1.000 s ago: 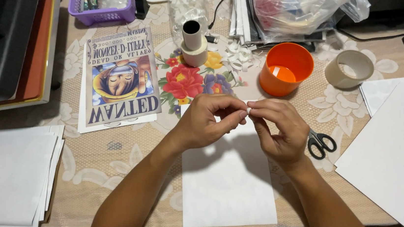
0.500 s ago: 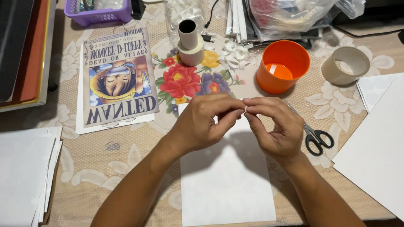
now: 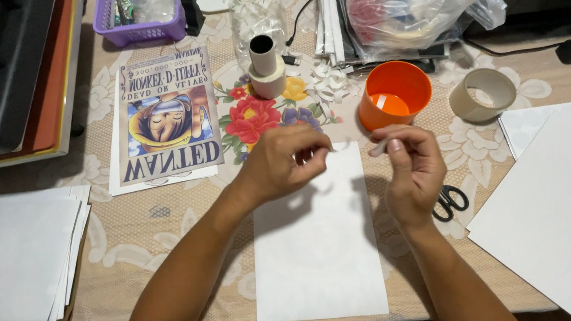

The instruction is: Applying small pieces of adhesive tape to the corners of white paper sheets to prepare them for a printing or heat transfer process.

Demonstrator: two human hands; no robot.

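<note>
I count 2 hands | left hand (image 3: 285, 164) and right hand (image 3: 410, 169) each pinch one thin white strip (image 3: 343, 145) | over 1 white sheet (image 3: 322, 255), table's near edge

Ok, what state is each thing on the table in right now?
left hand: fingers pinched on a small white strip
right hand: pinching a small white piece
white sheet: flat under the hands
orange cup: upright, open
tape roll: lying flat
scissors: closed
purple basket: upright, holding small items
</note>
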